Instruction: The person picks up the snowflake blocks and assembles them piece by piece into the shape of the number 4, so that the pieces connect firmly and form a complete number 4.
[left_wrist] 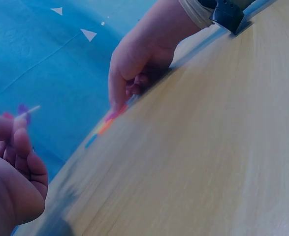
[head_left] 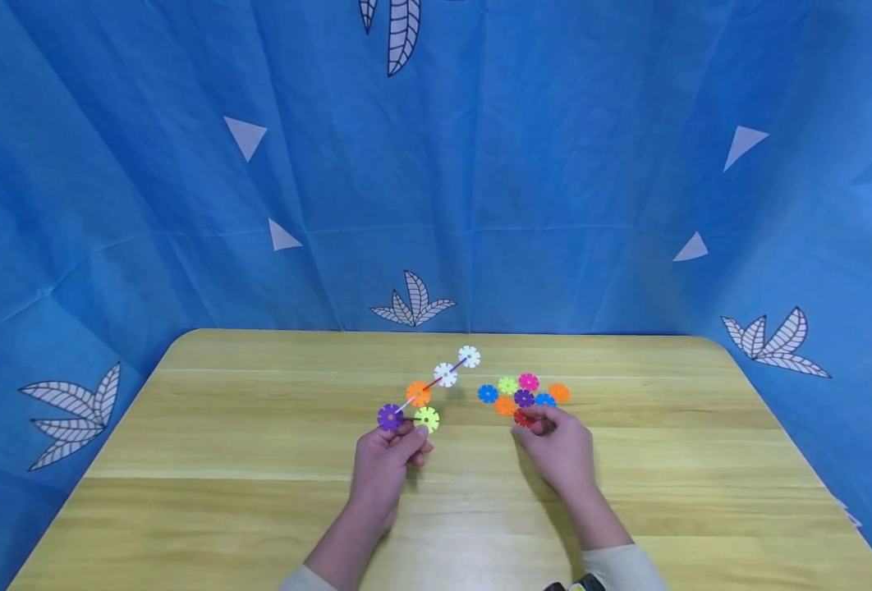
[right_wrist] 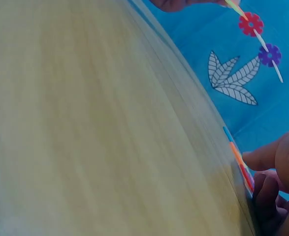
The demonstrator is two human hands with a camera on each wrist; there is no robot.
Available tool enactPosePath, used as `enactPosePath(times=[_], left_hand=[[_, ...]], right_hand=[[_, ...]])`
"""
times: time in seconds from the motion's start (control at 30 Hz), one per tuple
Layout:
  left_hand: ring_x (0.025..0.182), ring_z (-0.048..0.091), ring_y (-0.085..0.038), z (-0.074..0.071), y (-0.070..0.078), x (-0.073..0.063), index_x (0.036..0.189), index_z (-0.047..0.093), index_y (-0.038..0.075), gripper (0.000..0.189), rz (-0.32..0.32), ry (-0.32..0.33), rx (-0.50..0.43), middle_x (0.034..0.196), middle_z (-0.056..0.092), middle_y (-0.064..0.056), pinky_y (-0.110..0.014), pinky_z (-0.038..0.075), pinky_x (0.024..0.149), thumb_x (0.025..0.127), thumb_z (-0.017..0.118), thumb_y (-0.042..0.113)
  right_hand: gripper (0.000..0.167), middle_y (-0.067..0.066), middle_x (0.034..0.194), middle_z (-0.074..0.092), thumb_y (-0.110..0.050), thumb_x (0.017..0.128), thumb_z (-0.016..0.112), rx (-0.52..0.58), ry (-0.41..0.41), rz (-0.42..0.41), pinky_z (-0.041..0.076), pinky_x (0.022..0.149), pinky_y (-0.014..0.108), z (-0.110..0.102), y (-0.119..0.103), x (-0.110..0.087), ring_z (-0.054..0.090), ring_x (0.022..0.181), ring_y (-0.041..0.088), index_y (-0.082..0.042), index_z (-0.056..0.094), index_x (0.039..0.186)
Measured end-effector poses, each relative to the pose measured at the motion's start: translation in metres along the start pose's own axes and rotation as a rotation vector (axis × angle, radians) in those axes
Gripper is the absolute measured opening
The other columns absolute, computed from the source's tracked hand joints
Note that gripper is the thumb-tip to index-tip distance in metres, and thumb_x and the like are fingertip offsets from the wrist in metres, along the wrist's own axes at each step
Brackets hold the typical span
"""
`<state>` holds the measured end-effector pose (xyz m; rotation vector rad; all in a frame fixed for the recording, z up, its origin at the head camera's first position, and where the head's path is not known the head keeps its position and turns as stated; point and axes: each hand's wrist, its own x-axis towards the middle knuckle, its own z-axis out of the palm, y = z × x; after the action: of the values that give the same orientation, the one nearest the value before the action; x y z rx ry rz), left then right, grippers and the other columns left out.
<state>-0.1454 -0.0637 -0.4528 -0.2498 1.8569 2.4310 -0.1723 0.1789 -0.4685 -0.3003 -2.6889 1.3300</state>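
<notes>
My left hand (head_left: 387, 468) pinches the yellow-green disc (head_left: 427, 419) of a chain of notched plastic snowflake discs, held above the table. In the chain are also a purple disc (head_left: 389, 417), an orange disc (head_left: 418, 394) and two white discs (head_left: 446, 375), joined by discs seen edge-on. At the near edge of a group of loose discs, my right hand (head_left: 560, 451) has its thumb and forefinger around a red disc (head_left: 522, 418), low at the tabletop. The fingers partly cover that disc. In the left wrist view, the right hand (left_wrist: 139, 64) reaches down to the flat discs.
Loose discs lie close together beyond the right hand: blue (head_left: 488, 394), yellow-green (head_left: 507, 385), pink (head_left: 528, 382), purple (head_left: 525, 398) and orange (head_left: 558, 392) among them. They rest on a wooden table (head_left: 259, 460). A blue curtain (head_left: 436, 180) with leaf prints hangs behind the table's far edge.
</notes>
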Motion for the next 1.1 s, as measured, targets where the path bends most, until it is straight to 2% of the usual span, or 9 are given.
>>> enactPosePath(times=[0.2,0.27,0.4,0.5,0.83,1.1], left_hand=[[0.071,0.063,-0.02,-0.0012,-0.0021,0.0014,0.091,0.065,0.002,0.008,-0.008,0.002,0.002,0.093,0.066,-0.029,-0.027,0.057,0.067,0.091,0.072,0.007],[0.071,0.062,-0.02,-0.0017,-0.0027,0.0015,0.094,0.065,-0.001,0.011,-0.012,0.002,0.002,0.095,0.065,-0.03,-0.027,0.057,0.067,0.09,0.072,0.007],[0.07,0.062,-0.019,-0.002,-0.0027,0.001,0.096,0.065,-0.003,0.013,-0.012,0.002,0.006,0.091,0.067,-0.025,-0.026,0.057,0.067,0.091,0.072,0.007],[0.07,0.062,-0.019,-0.0018,-0.0012,0.0003,0.094,0.066,0.0,0.007,-0.011,0.001,0.002,0.088,0.067,-0.021,-0.026,0.057,0.067,0.091,0.071,0.005],[0.074,0.064,-0.021,-0.0011,0.0017,-0.0008,0.089,0.066,0.006,0.006,-0.003,0.0,-0.014,0.09,0.067,-0.021,-0.027,0.057,0.067,0.091,0.07,0.003],[0.075,0.064,-0.022,-0.0018,0.0013,-0.0008,0.093,0.064,-0.002,0.01,0.002,-0.002,-0.014,0.09,0.066,-0.022,-0.028,0.058,0.068,0.089,0.072,0.004]], right_hand=[[0.029,0.002,0.075,0.06,-0.012,0.081,0.083,-0.012,0.007,0.015,0.047,0.065,0.033,-0.0008,0.0039,0.0024,0.056,0.073,0.021,-0.005,0.075,0.108],[0.03,0.002,0.075,0.06,-0.013,0.081,0.083,-0.02,0.011,0.016,0.046,0.064,0.033,-0.0006,0.0053,0.0026,0.055,0.072,0.021,-0.005,0.074,0.109],[0.031,0.003,0.074,0.059,-0.015,0.083,0.081,-0.028,0.023,0.027,0.045,0.062,0.032,0.0008,0.0066,0.0035,0.053,0.07,0.021,-0.003,0.073,0.111],[0.029,0.003,0.074,0.058,-0.016,0.085,0.08,-0.031,0.036,0.041,0.044,0.062,0.032,0.0024,0.0063,0.0048,0.053,0.07,0.021,-0.003,0.073,0.11],[0.022,0.003,0.075,0.059,-0.016,0.084,0.08,-0.062,0.048,0.065,0.043,0.061,0.032,0.0045,0.0052,0.0078,0.053,0.069,0.021,-0.005,0.073,0.101],[0.024,0.003,0.077,0.059,-0.017,0.083,0.081,-0.079,0.011,0.072,0.044,0.063,0.033,0.0024,0.0028,0.0082,0.054,0.072,0.022,-0.005,0.071,0.1]])
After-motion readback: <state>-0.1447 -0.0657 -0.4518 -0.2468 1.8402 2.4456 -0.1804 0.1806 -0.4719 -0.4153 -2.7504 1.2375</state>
